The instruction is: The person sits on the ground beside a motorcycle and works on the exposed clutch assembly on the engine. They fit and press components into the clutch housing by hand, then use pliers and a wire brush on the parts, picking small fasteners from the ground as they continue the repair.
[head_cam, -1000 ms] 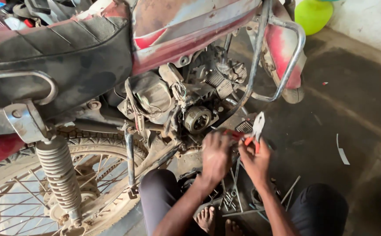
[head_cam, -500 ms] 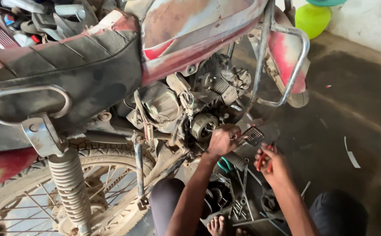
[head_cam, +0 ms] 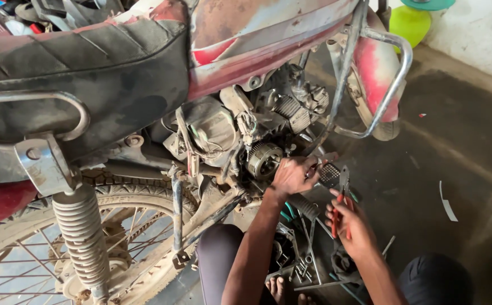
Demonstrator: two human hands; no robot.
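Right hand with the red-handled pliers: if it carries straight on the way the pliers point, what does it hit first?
Most likely the ridged brake pedal pad. The right hand aims the red-handled pliers up toward it, and the tips look almost on it. Beyond sits the engine. Depth from the head view is uncertain.

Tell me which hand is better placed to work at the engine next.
Left, probably. The left hand already rests at the engine beside the footpeg; the right hand sits lower, apart from it, gripping red-handled pliers.

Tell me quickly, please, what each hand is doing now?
Left hand: closed on a part at the grimy motorcycle engine.
Right hand: holding red-handled pliers.
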